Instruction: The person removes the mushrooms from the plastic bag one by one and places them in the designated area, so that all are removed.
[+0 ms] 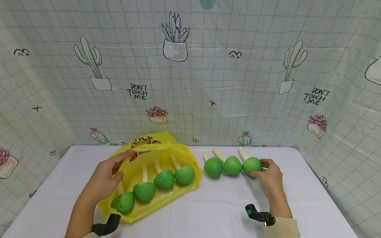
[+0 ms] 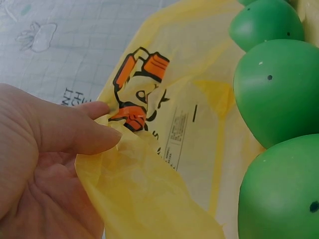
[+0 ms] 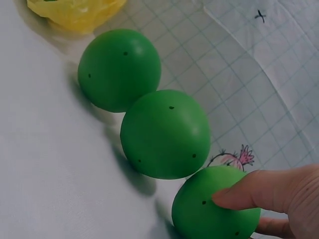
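Note:
A yellow plastic bag (image 1: 155, 208) lies with its mouth spread towards me. My left hand (image 1: 103, 181) pinches the bag's left edge between thumb and fingers; printed orange and black marks show beside the fingertips in the left wrist view. Several green-capped toy mushrooms (image 1: 144, 192) with pale stems rest in the bag. To the right of it, three more stand in a row: a left one (image 1: 213, 167), a middle one (image 1: 232, 165) and a right-hand toy mushroom (image 1: 251, 165). My right hand (image 1: 271, 179) grips the cap of that last one, its thumb on the near side.
Everything lies on a white-covered table (image 1: 194, 225). Behind it and at both sides hangs a gridded cloth (image 1: 193, 81) with cactus drawings. Each wrist wears a black camera mount, such as the right mount (image 1: 259, 215).

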A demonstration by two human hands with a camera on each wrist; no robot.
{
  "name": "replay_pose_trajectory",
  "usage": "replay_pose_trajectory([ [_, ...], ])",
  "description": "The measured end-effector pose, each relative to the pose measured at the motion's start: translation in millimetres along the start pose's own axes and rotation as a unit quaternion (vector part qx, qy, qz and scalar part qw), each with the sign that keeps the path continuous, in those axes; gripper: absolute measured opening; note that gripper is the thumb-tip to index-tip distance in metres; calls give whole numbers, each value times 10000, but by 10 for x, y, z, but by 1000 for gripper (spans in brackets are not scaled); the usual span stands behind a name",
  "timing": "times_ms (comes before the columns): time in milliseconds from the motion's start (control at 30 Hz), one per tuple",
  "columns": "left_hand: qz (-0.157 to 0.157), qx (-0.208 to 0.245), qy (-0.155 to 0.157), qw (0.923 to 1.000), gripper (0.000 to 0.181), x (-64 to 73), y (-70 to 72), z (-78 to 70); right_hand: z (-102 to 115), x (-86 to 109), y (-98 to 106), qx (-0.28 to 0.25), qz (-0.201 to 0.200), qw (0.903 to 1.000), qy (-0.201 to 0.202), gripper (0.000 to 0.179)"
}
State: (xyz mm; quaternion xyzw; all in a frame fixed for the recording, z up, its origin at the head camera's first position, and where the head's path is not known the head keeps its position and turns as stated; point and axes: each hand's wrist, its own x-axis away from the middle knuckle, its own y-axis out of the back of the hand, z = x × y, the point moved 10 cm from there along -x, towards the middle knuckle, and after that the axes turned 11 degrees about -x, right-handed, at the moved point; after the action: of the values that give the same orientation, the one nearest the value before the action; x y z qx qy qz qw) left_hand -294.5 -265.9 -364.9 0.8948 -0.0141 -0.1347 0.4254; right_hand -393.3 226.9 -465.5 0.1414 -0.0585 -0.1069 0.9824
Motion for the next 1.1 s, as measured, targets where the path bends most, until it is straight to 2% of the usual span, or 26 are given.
replay_pose_trajectory([
  [200, 17, -51, 46, 10000, 66, -6, -20, 31, 27, 14, -1, 1, -15, 10000, -11, 77],
  [567, 22, 50, -62, 10000, 65, -9, -4, -12, 32, 21, -3, 41, 1, 10000, 20, 78],
  [1100, 21, -1, -51, 10000, 66, -16, -19, 13, 91, 73, 97, -412, -417, 9982, 139, 69],
])
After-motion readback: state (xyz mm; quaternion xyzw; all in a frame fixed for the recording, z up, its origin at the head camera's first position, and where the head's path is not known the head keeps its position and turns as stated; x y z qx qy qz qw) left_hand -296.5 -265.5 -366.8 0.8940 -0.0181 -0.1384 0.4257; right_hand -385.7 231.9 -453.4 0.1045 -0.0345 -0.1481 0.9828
